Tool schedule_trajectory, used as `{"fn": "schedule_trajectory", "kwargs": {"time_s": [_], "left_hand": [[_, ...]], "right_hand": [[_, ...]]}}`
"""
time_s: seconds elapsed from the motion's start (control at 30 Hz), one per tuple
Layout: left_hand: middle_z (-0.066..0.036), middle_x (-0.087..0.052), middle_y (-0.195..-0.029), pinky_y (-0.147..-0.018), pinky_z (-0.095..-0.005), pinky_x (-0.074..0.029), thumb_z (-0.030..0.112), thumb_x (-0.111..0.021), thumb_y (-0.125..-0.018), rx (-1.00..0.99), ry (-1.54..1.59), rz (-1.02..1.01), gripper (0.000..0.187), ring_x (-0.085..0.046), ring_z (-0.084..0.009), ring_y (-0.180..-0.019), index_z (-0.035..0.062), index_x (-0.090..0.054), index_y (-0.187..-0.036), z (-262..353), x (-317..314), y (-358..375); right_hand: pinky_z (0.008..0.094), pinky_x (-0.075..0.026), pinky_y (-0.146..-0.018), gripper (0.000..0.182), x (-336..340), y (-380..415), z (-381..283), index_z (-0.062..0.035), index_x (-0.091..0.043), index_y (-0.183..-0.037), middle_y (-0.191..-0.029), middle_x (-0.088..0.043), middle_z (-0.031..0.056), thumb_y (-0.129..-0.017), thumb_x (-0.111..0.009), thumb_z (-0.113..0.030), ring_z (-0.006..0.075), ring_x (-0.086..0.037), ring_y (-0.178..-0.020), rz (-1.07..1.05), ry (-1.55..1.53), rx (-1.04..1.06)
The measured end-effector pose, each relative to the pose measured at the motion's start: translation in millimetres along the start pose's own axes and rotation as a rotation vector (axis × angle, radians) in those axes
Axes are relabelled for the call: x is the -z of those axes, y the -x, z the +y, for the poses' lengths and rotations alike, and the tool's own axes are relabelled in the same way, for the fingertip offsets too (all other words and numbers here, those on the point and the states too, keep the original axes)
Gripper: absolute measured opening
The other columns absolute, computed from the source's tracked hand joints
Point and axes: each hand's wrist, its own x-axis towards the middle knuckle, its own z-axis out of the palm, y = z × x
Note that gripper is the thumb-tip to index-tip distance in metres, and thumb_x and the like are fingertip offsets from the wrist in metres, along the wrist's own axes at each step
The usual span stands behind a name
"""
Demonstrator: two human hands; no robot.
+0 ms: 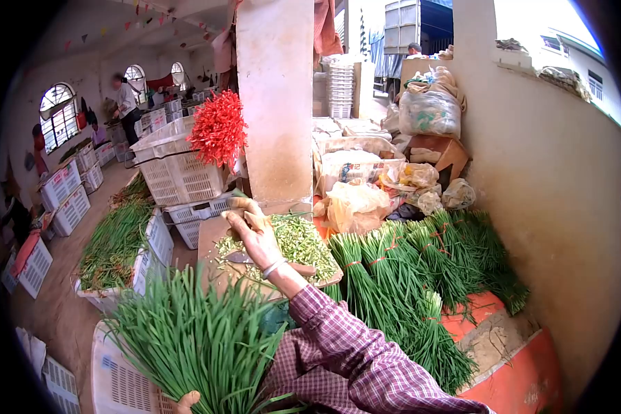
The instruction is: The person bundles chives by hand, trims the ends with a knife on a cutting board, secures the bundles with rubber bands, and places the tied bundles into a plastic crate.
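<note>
My left hand [186, 402], mostly hidden at the bottom edge, grips a big loose bunch of green chives [193, 338]. The leaves fan upward over a white crate. My right hand [254, 234] is raised above a wooden board [214, 265], its fingers bent and a little apart with tan coverings on them. No held object shows in it. Below it, a knife lies on the board, its blade [239, 257] and wooden handle [302, 269] partly hidden by my wrist. Chopped pale-green stalk ends [300, 238] cover much of the board.
Red ties [218, 128] hang in a thick cluster by the pillar [276, 103]. Tied chive bundles [393, 269] lie to the right. A crate of loose greens [121, 234] stands left, near stacked white crates [179, 169]. Plastic bags [355, 205] are piled behind. A person [125, 103] stands far back.
</note>
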Motion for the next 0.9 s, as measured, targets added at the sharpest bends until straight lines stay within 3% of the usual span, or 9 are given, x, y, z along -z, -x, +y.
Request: {"fn": "schedule_trajectory", "kwargs": {"time_s": [0.13, 0.2, 0.27, 0.33, 0.43, 0.5, 0.63, 0.8, 0.9], "left_hand": [[-0.019, -0.066, -0.119, -0.09, -0.0374, -0.054, 0.008, -0.066, -0.091, 0.265, 0.064, 0.131, 0.033, -0.064, -0.0269, -0.104, 0.0065, -0.063, -0.124, 27.8, 10.7, -13.5], [-0.019, -0.059, -0.129, -0.094, -0.0385, -0.053, 0.007, -0.059, -0.095, 0.337, 0.485, 0.111, 0.036, -0.06, -0.0262, -0.112, 0.0089, -0.057, -0.131, -3.3, 26.4, -30.0], [-0.019, -0.059, -0.129, -0.096, -0.0388, -0.052, 0.008, -0.058, -0.095, 0.307, 0.437, 0.098, 0.038, -0.059, -0.0268, -0.113, 0.0099, -0.056, -0.133, -1.6, 18.5, -35.6], [-0.021, -0.058, -0.13, -0.1, -0.0396, -0.05, 0.008, -0.058, -0.095, 0.403, 0.682, 0.114, 0.045, -0.057, -0.0279, -0.117, 0.0059, -0.049, -0.139, 10.8, 5.7, -45.8], [-0.02, -0.055, -0.134, -0.103, -0.0396, -0.048, 0.016, -0.056, -0.094, 0.105, 0.502, 0.028, 0.036, -0.058, -0.0292, -0.116, 0.0052, -0.054, -0.129, 3.0, -11.2, -41.9], [-0.018, -0.056, -0.133, -0.104, -0.0389, -0.047, 0.011, -0.056, -0.097, 0.064, 0.447, 0.051, 0.026, -0.057, -0.027, -0.118, 0.0088, -0.059, -0.123, 3.3, -15.6, -29.9], [-0.008, -0.061, -0.128, -0.101, -0.0351, -0.048, 0.016, -0.066, -0.091, 0.502, 0.941, 0.095, 0.038, -0.06, -0.0194, -0.114, 0.0048, -0.059, -0.127, 49.2, -24.7, -43.5], [-0.008, -0.057, -0.131, -0.102, -0.0387, -0.047, 0.042, -0.075, -0.087, 0.157, 0.476, 0.025, 0.084, -0.058, -0.0221, -0.116, 0.0062, -0.033, -0.15, 41.9, -23.6, -32.2], [-0.01, -0.059, -0.127, -0.088, -0.0343, -0.055, 0.024, -0.083, -0.079, 0.095, 0.509, 0.002, 0.078, -0.063, -0.02, -0.104, 0.0013, -0.039, -0.14, 32.0, -29.9, -36.2]], "right_hand": [[0.0346, -0.047, -0.101, 0.063, 52.1, 37.3, 13.0, 0.0001, -0.04, -0.144, -0.137, -0.056, 0.0193, -0.098, -0.06, -0.039, 0.0278, -0.059, -0.121, 0.043, 0.268, -0.061], [0.0302, -0.053, -0.084, 0.064, 62.0, 80.5, 48.0, 0.002, -0.039, -0.144, -0.12, -0.063, 0.016, -0.1, -0.057, -0.04, 0.0174, -0.062, -0.102, 0.056, 0.314, -0.086], [0.0313, -0.054, -0.08, 0.063, 54.5, 134.3, 56.5, 0.0023, -0.048, -0.14, -0.108, -0.067, 0.0111, -0.101, -0.054, -0.046, 0.0188, -0.065, -0.099, -0.226, 0.288, -0.332], [0.0339, -0.054, -0.087, 0.064, 30.7, 169.2, 41.6, 0.0041, -0.058, -0.132, -0.139, -0.053, 0.0186, -0.1, -0.051, -0.052, 0.0253, -0.065, -0.108, -0.625, 0.034, -0.75], [0.0389, -0.033, -0.114, 0.064, -7.4, 212.9, 71.7, 0.0027, -0.054, -0.135, -0.144, -0.051, 0.0165, -0.101, -0.051, -0.051, 0.0274, -0.046, -0.133, -0.892, 0.233, -0.398], [0.0401, -0.018, -0.12, 0.061, -33.8, 207.1, 33.0, 0.0029, -0.054, -0.136, -0.146, -0.049, 0.0148, -0.1, -0.055, -0.047, 0.0245, -0.036, -0.14, -0.729, 0.007, -0.443], [0.035, -0.046, -0.1, 0.039, -80.6, 220.1, 41.5, 0.0008, -0.059, -0.127, -0.128, -0.06, 0.009, -0.096, -0.066, -0.023, 0.0165, -0.056, -0.116, -0.282, -0.547, -0.643], [0.0288, -0.052, -0.082, 0.033, -101.9, 228.2, 7.7, -0.0013, -0.057, -0.119, -0.107, -0.067, 0.0054, -0.09, -0.071, -0.007, 0.0137, -0.063, -0.094, -0.114, -0.283, -0.585], [0.0288, -0.053, -0.086, 0.037, -107.6, 231.8, 10.3, -0.0016, -0.055, -0.124, -0.109, -0.066, 0.0069, -0.09, -0.07, -0.005, 0.0158, -0.063, -0.098, -0.211, -0.164, -0.486]]}}
